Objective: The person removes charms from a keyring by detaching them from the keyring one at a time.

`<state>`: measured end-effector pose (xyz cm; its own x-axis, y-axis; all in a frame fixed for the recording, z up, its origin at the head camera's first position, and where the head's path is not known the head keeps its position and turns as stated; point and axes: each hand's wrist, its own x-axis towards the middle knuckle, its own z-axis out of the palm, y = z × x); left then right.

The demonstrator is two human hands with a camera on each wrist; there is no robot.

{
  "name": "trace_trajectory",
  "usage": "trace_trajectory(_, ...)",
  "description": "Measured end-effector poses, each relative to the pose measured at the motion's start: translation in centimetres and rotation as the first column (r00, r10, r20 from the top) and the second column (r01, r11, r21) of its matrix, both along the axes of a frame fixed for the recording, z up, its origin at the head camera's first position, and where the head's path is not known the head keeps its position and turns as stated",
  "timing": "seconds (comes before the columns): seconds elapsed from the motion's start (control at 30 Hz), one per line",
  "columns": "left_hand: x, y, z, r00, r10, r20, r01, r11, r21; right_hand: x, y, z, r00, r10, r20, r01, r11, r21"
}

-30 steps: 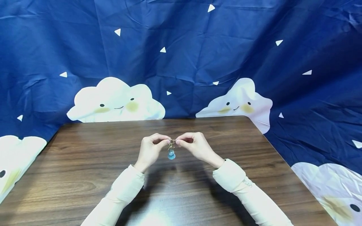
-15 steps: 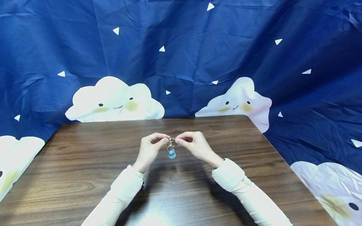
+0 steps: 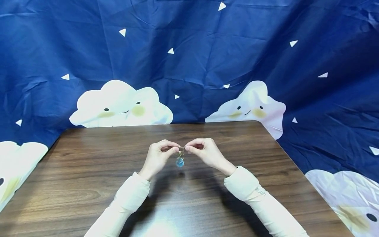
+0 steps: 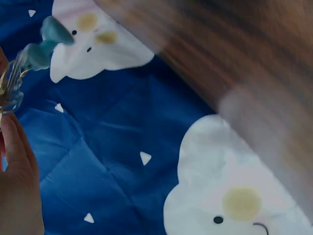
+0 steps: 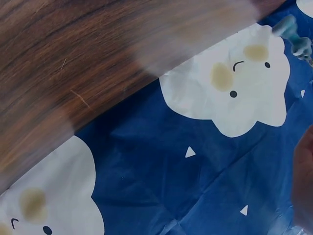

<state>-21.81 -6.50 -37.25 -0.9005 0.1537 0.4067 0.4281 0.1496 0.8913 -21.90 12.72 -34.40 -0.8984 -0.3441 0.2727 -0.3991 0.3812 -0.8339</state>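
Observation:
Over the middle of the table, a keychain with a blue-teal charm (image 3: 180, 162) hangs from a gold-coloured ring (image 3: 181, 148). My left hand (image 3: 158, 158) pinches the ring's left side between thumb and forefinger. From the right, my right hand (image 3: 206, 153) pinches the other side of the ring the same way. The left wrist view shows the teal charm (image 4: 40, 55) beside gold and clear parts near my left fingertips. Only part of the charm (image 5: 297, 41) and an edge of my right hand (image 5: 304, 178) come into the right wrist view.
The brown wooden table (image 3: 97, 171) reaches back to a blue cloth backdrop (image 3: 189, 49) with printed white clouds (image 3: 121, 105) and small triangles. Both cream sleeves (image 3: 241, 184) extend over the table's front part.
The charm has turned and swung slightly under the ring. Both hands have stayed in nearly the same place, still pinching it.

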Motion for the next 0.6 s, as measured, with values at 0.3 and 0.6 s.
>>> trace_trajectory(0.3,0.06,-0.16,0.40,0.994,0.083,-0.077,-0.086,0.996,-0.026,-0.12,0.30,0.23,0.997,0.064,-0.035,-0.059,0.989,0.134)
trace_trajectory(0.6,-0.11,-0.40,-0.10,0.993,0.106,-0.056,-0.103,0.993,0.056,-0.10,0.53,0.00,0.994,-0.019,-0.110,0.034,0.990,0.136)
